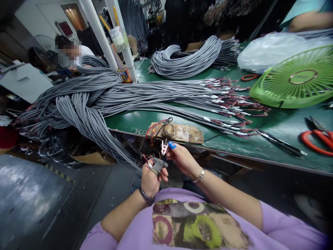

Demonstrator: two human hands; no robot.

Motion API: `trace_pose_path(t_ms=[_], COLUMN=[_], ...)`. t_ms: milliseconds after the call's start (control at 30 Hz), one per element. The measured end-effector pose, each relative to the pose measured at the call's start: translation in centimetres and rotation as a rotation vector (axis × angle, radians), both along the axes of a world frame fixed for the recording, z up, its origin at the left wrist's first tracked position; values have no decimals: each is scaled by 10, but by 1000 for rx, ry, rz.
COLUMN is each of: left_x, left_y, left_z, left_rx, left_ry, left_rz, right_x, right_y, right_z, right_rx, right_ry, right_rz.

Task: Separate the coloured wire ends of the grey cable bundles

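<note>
My left hand [153,177] is closed around the end of a grey cable, with a grey cover on its thumb. Thin coloured wires [154,158] fan out above these fingers. Close to its right, my right hand [182,159] is pinched, with blue spotted tape [172,145] on the thumb. A small pinkish-white clip [164,148] sits right at its fingertips; whether they grip it or a wire beside it is not clear. Just behind, a worn wooden block [182,133] with red and black leads lies at the table edge.
Many grey cables [156,92] with stripped ends stretch across the green table [281,152]; a coiled bundle [187,60] lies behind. At right are black-handled tweezers [282,143], orange-handled scissors [316,140], a green fan [293,80] and a plastic bag [275,52]. Another person [70,53] sits at back left.
</note>
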State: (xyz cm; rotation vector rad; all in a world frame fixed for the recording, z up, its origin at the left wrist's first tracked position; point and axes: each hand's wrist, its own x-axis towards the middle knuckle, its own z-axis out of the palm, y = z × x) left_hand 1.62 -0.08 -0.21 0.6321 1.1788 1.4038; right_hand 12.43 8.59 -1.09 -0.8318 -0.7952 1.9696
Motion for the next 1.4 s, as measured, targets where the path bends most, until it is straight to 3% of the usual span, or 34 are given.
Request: trace_pose_path(t_ms=[67, 200, 433, 767, 900, 1067, 1267, 1400], left_x=[1, 5, 7, 3, 1, 1, 1, 3], left_y=[2, 4, 3, -4, -7, -3, 2, 5], left_z=[-2, -6, -11, -8, -5, 1, 2, 0], left_rx=[3, -7, -29, -32, -11, 2, -8, -20], left_ry=[3, 4, 30, 49, 45, -5, -16, -40], left_rz=[9, 32, 45, 36, 57, 102, 122, 125], right_x=[-2, -8, -14, -5, 1, -1, -5, -7], right_y=[0, 3, 5, 3, 6, 5, 1, 5], right_z=[-2, -6, -6, -3, 1, 4, -8, -10], right_rx=[10, -121, -201, -256, -220, -116, 129, -27], right_ry=[16, 161, 211, 221, 211, 119, -91, 69], right_rz=[25, 141, 55, 135, 218, 168, -96, 103])
